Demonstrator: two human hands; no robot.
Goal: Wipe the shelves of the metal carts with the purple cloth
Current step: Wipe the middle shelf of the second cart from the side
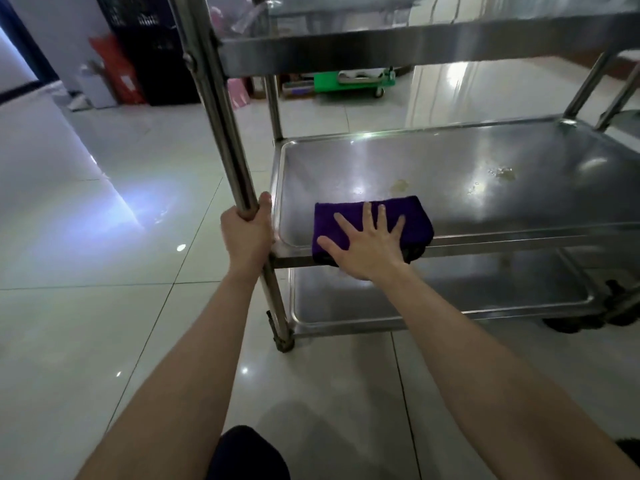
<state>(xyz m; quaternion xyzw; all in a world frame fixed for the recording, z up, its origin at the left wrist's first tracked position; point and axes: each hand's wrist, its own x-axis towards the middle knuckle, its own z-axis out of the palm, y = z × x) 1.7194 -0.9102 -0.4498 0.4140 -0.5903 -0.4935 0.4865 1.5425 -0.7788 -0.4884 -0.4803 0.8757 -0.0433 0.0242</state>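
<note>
A steel cart stands in front of me with three shelves. The folded purple cloth (412, 220) lies on the near left part of the middle shelf (502, 188), hanging slightly over its front rim. My right hand (367, 244) presses flat on the cloth with fingers spread. My left hand (246, 233) grips the cart's near left upright post (221, 126) at the level of the middle shelf. Yellowish stains (502, 173) and small droplets mark the shelf beyond the cloth. The bottom shelf (450, 303) shows beneath; the top shelf (415, 43) is above.
Glossy white floor tiles (104, 306) surround the cart. At the back stand black crates (152, 46), a red bag (116, 69), pink items and a green trolley (353, 81). A second cart's post and wheels (616, 306) are at the right. My dark-clad knee (249, 455) is at the bottom.
</note>
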